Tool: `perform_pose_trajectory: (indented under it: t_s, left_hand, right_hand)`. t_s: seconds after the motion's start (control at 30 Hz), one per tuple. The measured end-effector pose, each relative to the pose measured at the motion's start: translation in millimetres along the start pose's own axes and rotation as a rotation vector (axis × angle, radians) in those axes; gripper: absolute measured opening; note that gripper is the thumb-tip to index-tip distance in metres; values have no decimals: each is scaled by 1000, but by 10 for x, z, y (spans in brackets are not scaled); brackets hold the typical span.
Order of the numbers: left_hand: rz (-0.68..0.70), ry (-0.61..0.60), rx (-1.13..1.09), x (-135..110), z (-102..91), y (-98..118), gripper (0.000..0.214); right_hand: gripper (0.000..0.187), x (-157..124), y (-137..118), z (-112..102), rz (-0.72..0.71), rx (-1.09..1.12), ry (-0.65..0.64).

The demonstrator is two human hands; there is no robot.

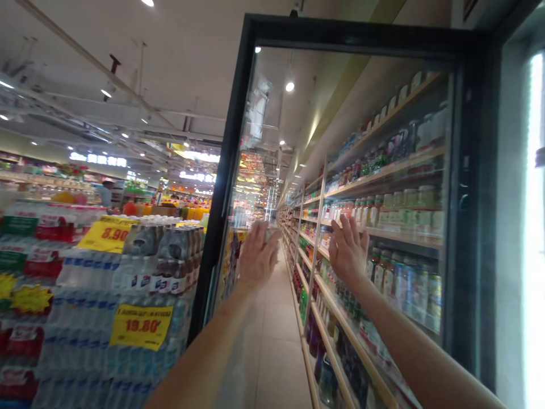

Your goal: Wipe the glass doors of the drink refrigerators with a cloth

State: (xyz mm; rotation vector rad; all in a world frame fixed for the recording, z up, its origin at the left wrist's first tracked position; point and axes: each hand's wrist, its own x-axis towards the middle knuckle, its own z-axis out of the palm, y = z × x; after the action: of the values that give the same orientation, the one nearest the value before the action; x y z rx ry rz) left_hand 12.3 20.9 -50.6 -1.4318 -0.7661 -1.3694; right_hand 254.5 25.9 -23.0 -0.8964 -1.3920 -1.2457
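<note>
Both my arms reach forward to a glass cooler door [238, 170] with a black frame, swung out into the aisle. My left hand [256, 257] is raised with its fingers stretched up, palm against or just short of the glass. My right hand [348, 247] is also spread open, fingers up, at the same height on the pane. Neither hand holds anything. Through the glass I see the aisle floor [272, 335] and long shelves of bottled drinks [383, 267].
Stacked packs of bottled water [128, 318] with yellow price signs [141, 325] stand on the left. The cooler's lit interior edge [534, 227] is at the far right. A person [105, 192] stands far back left among produce displays.
</note>
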Motion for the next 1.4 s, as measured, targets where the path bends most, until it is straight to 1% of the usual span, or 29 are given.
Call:
perform_pose_trajectory:
  t_s: [0.07, 0.1, 0.17, 0.2, 0.23, 0.3, 0.33, 0.37, 0.4, 0.43, 0.53, 0.57, 0.6, 0.67, 0.73, 0.8, 0.83, 0.87, 0.9, 0.93, 1.03, 1.1, 1.13, 1.17, 1.2, 1.3, 1.33, 1.37, 1.4]
  left_hand:
    - [-179, 84, 55, -51, -52, -151, 41]
    - [-250, 114, 77, -87, -56, -132, 42]
    - [-274, 105, 79, -192, -28, 96, 43]
    - [-200, 57, 55, -260, -2, 275, 44]
    - [-61, -8, 14, -339, 25, 466, 43]
    - [310, -148, -75, -511, 58, 766, 44]
    - [433, -200, -99, -592, 53, 828, 45]
    - [493, -237, -106, -661, 30, 812, 45]
    - [482, -253, -93, -713, -12, 720, 46]
    - [409, -249, -65, -745, -67, 566, 46]
    - [73, -144, 50, -742, -239, 5, 52]
    - [-26, -97, 80, -729, -276, -113, 54]
    - [-97, -56, 99, -722, -293, -161, 56]
    - [-120, -46, 88, -745, -274, -36, 55]
    - [71, -143, 8, -807, -203, 270, 51]
    - [363, -259, -88, -849, -130, 537, 46]
    - [476, -294, -120, -842, -107, 594, 44]
    - [527, -299, -129, -810, -97, 585, 43]
    - [501, -279, -115, -751, -100, 514, 42]
    - [411, -240, -85, -671, -112, 396, 42]
    - [6, -43, 25, -391, -138, 14, 45]
    - [-161, 55, 59, -285, -113, -32, 47]
    - [-161, 49, 51, -275, -88, 34, 49]
    - [-92, 10, 25, -287, -56, 144, 50]
    - [45, -55, -17, -312, -22, 277, 50]
    - [592, -240, -165, -321, 56, 551, 48]
    - [678, -257, -182, -267, 65, 539, 47]
    - [668, -252, -177, -180, 63, 468, 45]
    - [566, -227, -151, -67, 55, 350, 44]
  right_hand:
    - [53, 13, 12, 3, 12, 7, -11]
    - [54, 20, 14, 3, 17, 9, -16]
    - [54, 28, 12, 0, 22, 8, -22]
    - [53, 28, 10, -1, 23, 5, -24]
    - [52, 27, 10, -1, 23, 2, -23]
    - [50, 21, 14, 0, 15, 0, -10]
    - [49, 18, 19, 2, 7, 2, -3]
    - [49, 16, 23, 4, 1, 5, 3]
    - [49, 14, 25, 5, -2, 9, 6]
    - [49, 13, 23, 6, 0, 13, 5]
    - [52, 15, 1, 9, 23, 28, -3]
    - [52, 16, -9, 10, 31, 32, 0]
    - [53, 17, -18, 12, 35, 36, 4]
    - [53, 16, -25, 17, 38, 42, 14]
    - [53, 11, -17, 24, 32, 44, 23]
    - [52, 4, 2, 29, 18, 42, 24]
    - [52, 1, 11, 30, 11, 42, 24]
    - [51, -1, 18, 29, 6, 42, 24]
    - [51, -2, 21, 27, 4, 42, 25]
    - [50, -2, 20, 24, 2, 42, 25]
    - [48, 4, -1, 12, 13, 38, 23]
    - [48, 9, -15, 6, 24, 40, 20]
    - [49, 10, -18, 5, 29, 43, 21]
    - [49, 10, -16, 5, 29, 46, 24]
    - [49, 8, -10, 6, 25, 49, 28]
    - [51, 0, 20, 11, 3, 57, 39]
    - [51, -3, 29, 11, -3, 59, 44]
    - [51, -5, 35, 11, -7, 63, 46]
    - [51, -5, 37, 10, -6, 67, 49]
